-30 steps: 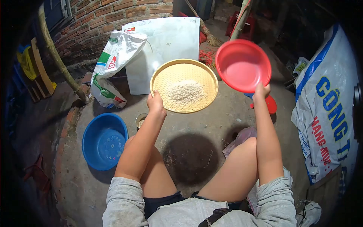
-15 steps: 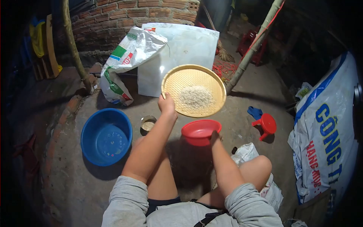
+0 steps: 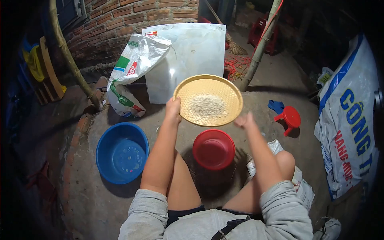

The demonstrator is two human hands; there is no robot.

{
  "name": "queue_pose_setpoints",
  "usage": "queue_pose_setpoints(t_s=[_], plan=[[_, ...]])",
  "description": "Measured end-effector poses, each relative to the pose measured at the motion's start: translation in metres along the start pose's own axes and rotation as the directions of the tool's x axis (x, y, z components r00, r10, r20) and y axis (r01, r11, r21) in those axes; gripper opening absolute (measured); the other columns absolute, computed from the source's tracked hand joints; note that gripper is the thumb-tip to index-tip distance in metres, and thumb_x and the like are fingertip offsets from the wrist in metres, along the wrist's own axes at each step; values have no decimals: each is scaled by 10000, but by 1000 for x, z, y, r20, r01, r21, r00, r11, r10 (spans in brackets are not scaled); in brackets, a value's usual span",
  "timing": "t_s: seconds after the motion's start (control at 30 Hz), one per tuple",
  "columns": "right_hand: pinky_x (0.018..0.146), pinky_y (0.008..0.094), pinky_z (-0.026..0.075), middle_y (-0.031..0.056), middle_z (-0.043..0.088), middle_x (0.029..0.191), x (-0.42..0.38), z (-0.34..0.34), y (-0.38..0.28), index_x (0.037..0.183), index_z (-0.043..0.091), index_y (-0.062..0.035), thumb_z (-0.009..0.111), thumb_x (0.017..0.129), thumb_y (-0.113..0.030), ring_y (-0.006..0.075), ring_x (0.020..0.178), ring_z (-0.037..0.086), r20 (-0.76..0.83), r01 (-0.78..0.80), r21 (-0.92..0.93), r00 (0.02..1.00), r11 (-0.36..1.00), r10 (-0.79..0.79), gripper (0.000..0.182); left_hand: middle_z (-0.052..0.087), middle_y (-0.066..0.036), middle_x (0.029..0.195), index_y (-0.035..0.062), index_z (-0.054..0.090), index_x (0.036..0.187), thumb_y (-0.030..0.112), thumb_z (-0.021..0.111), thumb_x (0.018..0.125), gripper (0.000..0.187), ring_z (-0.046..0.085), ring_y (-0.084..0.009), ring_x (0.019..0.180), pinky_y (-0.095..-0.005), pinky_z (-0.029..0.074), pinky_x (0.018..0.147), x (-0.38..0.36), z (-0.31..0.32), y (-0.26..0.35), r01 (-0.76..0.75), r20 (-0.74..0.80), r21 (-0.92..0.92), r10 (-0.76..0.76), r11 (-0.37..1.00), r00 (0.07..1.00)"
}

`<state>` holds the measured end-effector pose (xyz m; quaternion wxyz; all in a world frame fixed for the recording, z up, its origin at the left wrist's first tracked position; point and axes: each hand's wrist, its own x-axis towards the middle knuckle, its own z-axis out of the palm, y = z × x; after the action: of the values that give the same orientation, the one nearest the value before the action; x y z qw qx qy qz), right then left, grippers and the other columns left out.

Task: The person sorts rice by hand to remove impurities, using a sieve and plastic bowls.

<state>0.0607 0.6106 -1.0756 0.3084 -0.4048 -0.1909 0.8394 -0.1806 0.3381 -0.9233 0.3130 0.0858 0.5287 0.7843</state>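
Note:
My left hand (image 3: 173,110) grips the left rim of a round woven tray (image 3: 188,88), which is held up in front of me. A heap of pale grains (image 3: 207,105) lies in the middle of the tray. Close to the tray's lower right rim is my right hand (image 3: 245,120), blurred, with its fingers apart and nothing in them. Below the tray, a red basin (image 3: 214,149) sits between my knees with no hand on it. A larger blue basin (image 3: 122,153) stands on the floor to its left.
A white board (image 3: 186,60) and a printed sack (image 3: 132,66) stand ahead. Wooden poles rise at left (image 3: 70,60) and right (image 3: 260,50). A red stool (image 3: 291,117) and blue item (image 3: 276,105) are on the right, near a large lettered sack (image 3: 350,120).
My right hand has let go of the red basin and moved up beside the tray. The basin, tilted before, now sits level and lower. The view has shifted slightly.

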Motion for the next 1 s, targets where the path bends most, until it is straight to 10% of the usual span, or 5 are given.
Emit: queue_pose_setpoints(t_s=[0.2,0.37,0.67,0.8,1.0], plan=[[722,474,518,172,416,1293,-166,150,-67,1360,260,-96,351,880,-581,292,951,577,187,125,-865,979,486,82,688,620,-134,876,-40,522,1065,83,419,900,230,619,-203,721,-328,505,650,-12,-10,24,44,99,172,-61,984,993],[669,331,483,90,608,866,-162,109,-66,1050,534,-9,421,933,-230,166,728,578,202,281,-840,956,464,-213,274,612,-110,883,-10,520,1068,98,445,896,217,594,-183,720,-303,485,652,-52,36,-2,-1,165,107,-17,994,986],[669,320,473,103,601,872,-168,120,-52,1026,537,15,404,929,-216,155,743,566,378,540,-731,830,418,-411,284,598,-101,900,-9,513,1093,97,438,897,235,592,-167,739,-297,498,648,-32,5,16,-108,231,303,37,947,972],[588,309,517,94,624,830,-162,107,-84,1016,547,4,411,928,-186,176,657,611,280,199,-693,960,693,5,250,600,-111,881,-14,523,1047,198,422,930,262,592,-179,732,-308,496,634,-74,46,19,50,115,299,-88,953,989],[676,300,481,70,588,847,-155,115,-24,1052,505,-9,401,945,-208,143,724,562,257,474,-703,864,531,-433,249,593,-106,831,-4,529,1020,250,351,946,320,588,-169,646,-303,509,589,-49,7,38,-98,229,258,38,961,973]])
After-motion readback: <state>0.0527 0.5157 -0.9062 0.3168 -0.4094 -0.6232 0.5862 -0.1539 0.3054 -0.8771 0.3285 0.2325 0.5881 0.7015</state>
